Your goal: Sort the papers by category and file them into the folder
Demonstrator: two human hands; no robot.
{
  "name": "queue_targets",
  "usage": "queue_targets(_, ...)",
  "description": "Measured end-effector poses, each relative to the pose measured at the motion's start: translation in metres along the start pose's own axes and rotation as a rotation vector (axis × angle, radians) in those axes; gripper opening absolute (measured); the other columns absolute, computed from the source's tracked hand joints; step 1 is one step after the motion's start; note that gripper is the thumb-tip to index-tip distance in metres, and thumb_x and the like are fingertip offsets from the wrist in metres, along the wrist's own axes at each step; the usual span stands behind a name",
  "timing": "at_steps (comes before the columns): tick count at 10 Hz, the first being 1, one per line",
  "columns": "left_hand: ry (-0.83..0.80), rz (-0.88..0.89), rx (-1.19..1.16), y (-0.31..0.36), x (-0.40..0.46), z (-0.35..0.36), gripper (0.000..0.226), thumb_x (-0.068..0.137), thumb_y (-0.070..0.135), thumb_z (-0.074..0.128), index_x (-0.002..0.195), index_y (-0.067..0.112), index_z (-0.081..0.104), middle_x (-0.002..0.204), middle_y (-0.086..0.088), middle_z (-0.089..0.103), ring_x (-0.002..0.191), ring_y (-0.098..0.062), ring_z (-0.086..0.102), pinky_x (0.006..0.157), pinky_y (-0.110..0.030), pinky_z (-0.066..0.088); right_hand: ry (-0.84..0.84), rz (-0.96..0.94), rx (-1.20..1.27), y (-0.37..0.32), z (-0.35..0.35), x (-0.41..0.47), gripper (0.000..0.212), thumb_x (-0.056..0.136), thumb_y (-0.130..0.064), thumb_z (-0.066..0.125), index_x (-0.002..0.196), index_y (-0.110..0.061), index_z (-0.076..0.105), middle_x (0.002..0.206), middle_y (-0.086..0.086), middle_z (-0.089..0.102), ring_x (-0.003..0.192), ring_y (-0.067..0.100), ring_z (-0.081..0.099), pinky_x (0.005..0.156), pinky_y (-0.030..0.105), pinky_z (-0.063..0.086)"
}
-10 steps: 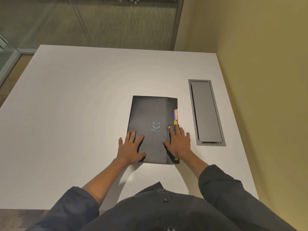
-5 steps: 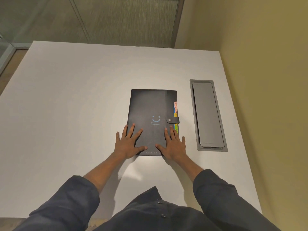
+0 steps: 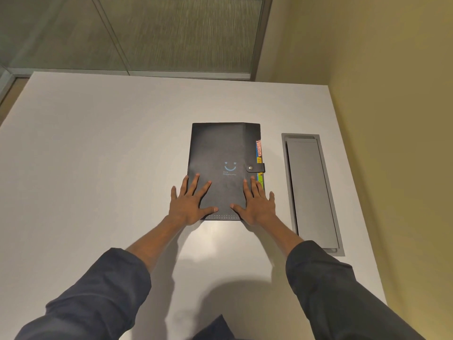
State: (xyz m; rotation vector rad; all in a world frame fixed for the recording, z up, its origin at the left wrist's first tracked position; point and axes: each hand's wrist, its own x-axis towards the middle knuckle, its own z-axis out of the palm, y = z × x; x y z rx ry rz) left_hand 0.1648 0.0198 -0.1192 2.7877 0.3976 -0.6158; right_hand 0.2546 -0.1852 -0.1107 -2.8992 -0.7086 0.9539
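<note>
White table [image 3: 98, 180], grey cable hatch [image 3: 310, 192] inset near its right edge. Black folder [image 3: 220, 148] lies flat just left of the hatch, snap strap [image 3: 255, 168] closed. Left hand [image 3: 190, 204] and right hand [image 3: 257, 206] rest flat on its near end, fingers spread, gripping nothing, probably steadying it. Coloured tabs [image 3: 258, 153] poke out right, so papers look filed.

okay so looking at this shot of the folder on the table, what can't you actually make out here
Head view:
- Papers inside the black folder: hidden by its snapped-shut cover.
- Coloured index tabs: lettering too small.
- Folder's near corners: covered by left hand and right hand.
- Small print under the smiley: unreadable.
</note>
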Motion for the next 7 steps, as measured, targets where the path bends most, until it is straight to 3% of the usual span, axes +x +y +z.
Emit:
queue_targets(3,0.020,0.012,-0.016,-0.002,0.011,-0.001,0.093,0.069,0.087,0.024,0.147,0.047,-0.006,0.157,0.007,-0.022,0.144,-0.024,-0.024,0.114,-0.058,0.003,0.006,-0.010,0.035,0.002,-0.004,0.010,0.090,0.093,-0.071,0.028,0.153,-0.024,-0.020,0.160,0.002,-0.028,0.150,0.022,-0.020,0.118,0.057,0.001)
queue_targets(5,-0.006,-0.004,-0.027,0.000,0.008,-0.008,0.090,0.074,0.083,0.036,0.147,0.047,-0.002,0.159,0.007,-0.018,0.145,-0.024,-0.020,0.113,-0.059,0.011,-0.029,-0.039,0.112,0.006,-0.011,0.011,0.091,0.093,-0.068,0.034,0.155,-0.023,-0.014,0.162,0.002,-0.023,0.151,0.022,-0.015,0.118,0.058,0.003)
queue_targets(6,0.041,0.001,0.001,0.010,0.002,-0.019,0.085,0.077,0.081,0.036,0.147,0.048,0.000,0.160,0.004,-0.010,0.147,-0.024,-0.011,0.113,-0.058,0.016,0.191,-0.093,0.212,0.014,-0.016,-0.003,0.084,0.094,-0.063,0.041,0.157,-0.018,0.011,0.165,0.002,0.004,0.152,0.022,0.002,0.119,0.053,0.016)
queue_targets(7,0.136,0.019,0.017,0.015,-0.003,-0.029,0.080,0.081,0.078,0.032,0.147,0.047,-0.001,0.161,0.002,-0.007,0.147,-0.024,-0.008,0.114,-0.056,0.014,0.378,-0.175,0.244,0.021,-0.017,-0.013,0.074,0.095,-0.058,0.045,0.154,-0.018,0.024,0.163,0.001,0.020,0.151,0.022,0.014,0.119,0.048,0.023)
